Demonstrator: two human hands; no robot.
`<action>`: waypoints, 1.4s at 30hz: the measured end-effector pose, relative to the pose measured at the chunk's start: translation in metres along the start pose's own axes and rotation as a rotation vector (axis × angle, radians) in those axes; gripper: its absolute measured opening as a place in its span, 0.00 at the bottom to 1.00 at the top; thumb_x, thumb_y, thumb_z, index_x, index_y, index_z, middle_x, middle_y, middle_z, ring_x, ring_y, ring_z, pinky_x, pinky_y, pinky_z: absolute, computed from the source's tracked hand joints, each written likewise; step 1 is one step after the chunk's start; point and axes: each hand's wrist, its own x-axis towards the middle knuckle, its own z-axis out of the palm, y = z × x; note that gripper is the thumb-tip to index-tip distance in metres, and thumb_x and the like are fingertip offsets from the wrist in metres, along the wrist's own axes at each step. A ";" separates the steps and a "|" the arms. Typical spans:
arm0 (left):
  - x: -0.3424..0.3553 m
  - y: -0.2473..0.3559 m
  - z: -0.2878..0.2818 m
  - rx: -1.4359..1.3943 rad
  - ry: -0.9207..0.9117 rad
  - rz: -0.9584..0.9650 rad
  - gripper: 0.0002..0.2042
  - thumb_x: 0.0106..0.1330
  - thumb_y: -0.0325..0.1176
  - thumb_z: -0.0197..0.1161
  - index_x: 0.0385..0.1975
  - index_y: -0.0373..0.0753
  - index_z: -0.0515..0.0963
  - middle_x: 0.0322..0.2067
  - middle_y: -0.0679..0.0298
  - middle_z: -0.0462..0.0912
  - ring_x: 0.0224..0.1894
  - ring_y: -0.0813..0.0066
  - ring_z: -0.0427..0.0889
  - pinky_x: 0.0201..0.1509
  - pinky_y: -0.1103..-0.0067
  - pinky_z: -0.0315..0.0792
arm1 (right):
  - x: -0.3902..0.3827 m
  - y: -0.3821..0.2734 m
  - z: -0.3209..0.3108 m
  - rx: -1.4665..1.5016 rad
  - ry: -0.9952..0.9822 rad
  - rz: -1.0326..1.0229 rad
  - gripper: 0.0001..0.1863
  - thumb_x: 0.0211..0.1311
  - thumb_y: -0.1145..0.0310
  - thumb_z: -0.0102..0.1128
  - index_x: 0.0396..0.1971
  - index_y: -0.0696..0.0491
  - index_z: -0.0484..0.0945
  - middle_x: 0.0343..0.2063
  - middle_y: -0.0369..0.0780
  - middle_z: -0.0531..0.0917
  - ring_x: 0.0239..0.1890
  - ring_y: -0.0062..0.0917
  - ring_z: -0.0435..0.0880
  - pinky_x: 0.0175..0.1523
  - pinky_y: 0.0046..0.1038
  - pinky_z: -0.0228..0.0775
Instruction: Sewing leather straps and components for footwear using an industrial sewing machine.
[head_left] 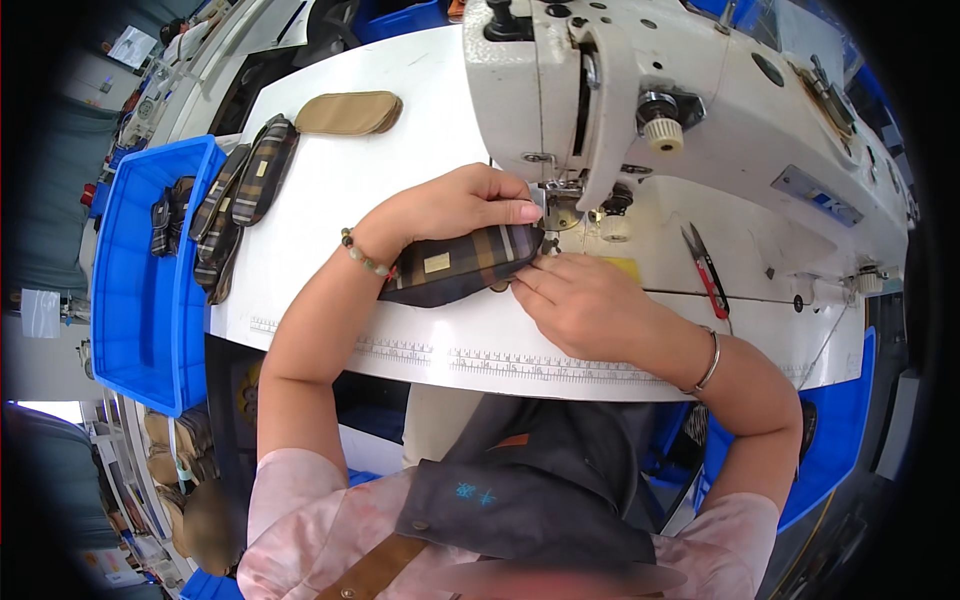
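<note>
A dark plaid fabric piece point(455, 266) with a small tan label lies on the white table under the sewing machine's needle area point(565, 205). My left hand point(455, 205) rests over its far edge, thumb and fingers closed on the end beside the presser foot. At the near side of that same end, my right hand point(580, 300) pinches the edge, its fingers pressed together. Part of the piece is hidden beneath my left hand and wrist.
The white sewing machine point(700, 100) spans the far right. Red-handled thread snips point(708, 275) lie right of my hands. Tan oval pieces point(350, 113) and plaid pieces point(264, 170) lie at the far left, beside a blue bin point(150, 310). A printed ruler point(540, 365) follows the near edge.
</note>
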 end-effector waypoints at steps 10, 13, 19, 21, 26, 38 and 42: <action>-0.011 -0.009 0.003 0.218 0.072 0.143 0.11 0.69 0.37 0.65 0.37 0.34 0.83 0.30 0.60 0.84 0.32 0.72 0.78 0.42 0.76 0.74 | 0.002 -0.003 -0.007 -0.053 -0.086 -0.078 0.10 0.49 0.71 0.59 0.30 0.62 0.79 0.27 0.42 0.79 0.36 0.32 0.81 0.40 0.30 0.75; -0.012 -0.013 0.003 0.211 0.088 0.191 0.09 0.68 0.33 0.65 0.40 0.34 0.83 0.35 0.58 0.85 0.36 0.64 0.81 0.46 0.74 0.74 | 0.003 -0.002 -0.007 -0.089 -0.074 -0.106 0.10 0.49 0.71 0.60 0.29 0.63 0.79 0.27 0.42 0.79 0.36 0.32 0.82 0.40 0.29 0.76; -0.012 -0.011 0.002 0.194 0.032 0.167 0.08 0.68 0.25 0.63 0.44 0.35 0.84 0.38 0.61 0.83 0.42 0.68 0.81 0.51 0.76 0.74 | 0.003 -0.004 -0.008 -0.142 -0.060 -0.133 0.10 0.46 0.72 0.61 0.28 0.63 0.80 0.26 0.42 0.80 0.34 0.30 0.83 0.35 0.27 0.76; -0.013 -0.008 0.005 0.234 0.050 0.169 0.08 0.68 0.24 0.62 0.44 0.35 0.84 0.39 0.60 0.83 0.42 0.68 0.81 0.52 0.75 0.74 | 0.002 -0.002 -0.006 -0.164 -0.040 -0.160 0.10 0.45 0.72 0.61 0.28 0.63 0.80 0.26 0.42 0.80 0.33 0.30 0.82 0.34 0.26 0.75; -0.014 -0.010 0.001 0.271 0.043 0.165 0.08 0.68 0.23 0.61 0.44 0.35 0.83 0.39 0.61 0.83 0.42 0.69 0.81 0.53 0.76 0.74 | 0.002 0.000 -0.008 -0.244 -0.028 -0.176 0.12 0.43 0.72 0.64 0.30 0.59 0.81 0.26 0.37 0.80 0.27 0.22 0.79 0.29 0.22 0.70; -0.015 -0.010 0.010 0.241 0.067 0.193 0.09 0.69 0.24 0.60 0.46 0.34 0.82 0.37 0.58 0.85 0.40 0.66 0.82 0.50 0.75 0.74 | -0.001 -0.001 -0.006 -0.268 -0.045 -0.125 0.08 0.43 0.71 0.62 0.26 0.56 0.79 0.23 0.37 0.79 0.18 0.18 0.76 0.22 0.21 0.65; -0.014 -0.007 0.015 0.333 0.113 0.190 0.09 0.69 0.24 0.60 0.46 0.34 0.82 0.38 0.57 0.85 0.41 0.64 0.82 0.50 0.74 0.74 | -0.003 0.001 -0.004 -0.243 0.035 -0.125 0.06 0.42 0.72 0.62 0.23 0.54 0.75 0.19 0.35 0.73 0.17 0.18 0.74 0.21 0.21 0.63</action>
